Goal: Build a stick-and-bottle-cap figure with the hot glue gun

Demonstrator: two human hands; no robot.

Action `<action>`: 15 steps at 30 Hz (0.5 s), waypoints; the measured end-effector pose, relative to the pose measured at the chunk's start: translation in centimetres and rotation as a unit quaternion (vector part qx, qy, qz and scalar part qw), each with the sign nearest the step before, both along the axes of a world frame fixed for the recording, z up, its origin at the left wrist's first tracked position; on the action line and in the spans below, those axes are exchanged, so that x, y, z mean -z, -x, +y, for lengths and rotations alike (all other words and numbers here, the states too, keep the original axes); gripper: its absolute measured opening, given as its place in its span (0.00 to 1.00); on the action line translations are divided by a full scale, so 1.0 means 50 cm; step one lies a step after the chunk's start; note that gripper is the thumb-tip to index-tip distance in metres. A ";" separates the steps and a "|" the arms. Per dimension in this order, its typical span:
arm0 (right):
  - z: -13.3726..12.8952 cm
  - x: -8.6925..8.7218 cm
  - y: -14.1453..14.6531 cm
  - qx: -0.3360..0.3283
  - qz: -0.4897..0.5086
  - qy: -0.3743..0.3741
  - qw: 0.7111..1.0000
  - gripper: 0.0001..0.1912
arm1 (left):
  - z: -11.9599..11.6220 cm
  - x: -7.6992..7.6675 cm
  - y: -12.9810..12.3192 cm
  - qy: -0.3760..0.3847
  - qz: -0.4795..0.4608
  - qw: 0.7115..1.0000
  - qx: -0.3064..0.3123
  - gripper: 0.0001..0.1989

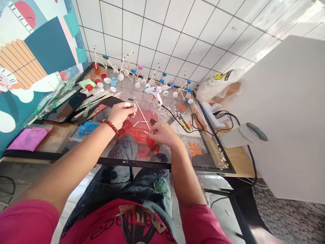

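Observation:
My left hand (123, 113), with a red bead bracelet at the wrist, pinches a short wooden stick (134, 109) held upright above the glass tabletop. Closed low over the glass to the right, my right hand (164, 134) has a small piece of wooden stick (146, 132) at its fingertips. A long thin stick (141, 111) lies slanted between the hands, with a short stick (136, 124) near its lower end. Just above my right fingers shows a black tool end (153, 121); the rest of it is hidden. Both hands are apart.
A white glue gun (155, 95) rests behind the hands, its black cord running right to a power strip (214, 115). Several stick models with bottle caps (133, 71) line the wall. Loose caps (107, 80), sticks, a phone (66, 107) and clay packets (28, 138) lie left.

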State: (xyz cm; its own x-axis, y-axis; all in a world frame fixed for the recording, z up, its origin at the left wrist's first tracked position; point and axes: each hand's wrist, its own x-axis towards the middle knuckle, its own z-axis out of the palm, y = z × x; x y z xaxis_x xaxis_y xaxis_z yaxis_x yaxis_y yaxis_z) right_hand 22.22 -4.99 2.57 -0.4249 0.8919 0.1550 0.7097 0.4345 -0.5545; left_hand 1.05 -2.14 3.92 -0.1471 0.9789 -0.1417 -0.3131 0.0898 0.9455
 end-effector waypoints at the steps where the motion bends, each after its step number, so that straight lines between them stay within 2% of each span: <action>1: 0.001 0.000 0.004 0.027 0.041 -0.004 0.999 0.08 | -0.003 0.002 -0.005 0.009 -0.002 1.000 0.021 0.09; 4: 0.006 0.003 0.022 0.107 0.191 0.031 0.975 0.13 | -0.015 0.013 -0.022 0.046 -0.023 0.994 0.092 0.09; 6: 0.010 0.005 0.033 0.114 0.256 0.074 0.957 0.16 | -0.021 0.022 -0.031 0.062 -0.048 0.987 0.139 0.09; 9: 0.012 0.008 0.044 0.099 0.280 0.094 0.950 0.17 | -0.026 0.034 -0.039 0.064 -0.076 0.980 0.174 0.10; 15: 0.009 0.013 0.047 0.092 0.271 0.080 0.955 0.15 | -0.027 0.039 -0.040 0.049 -0.087 0.978 0.181 0.12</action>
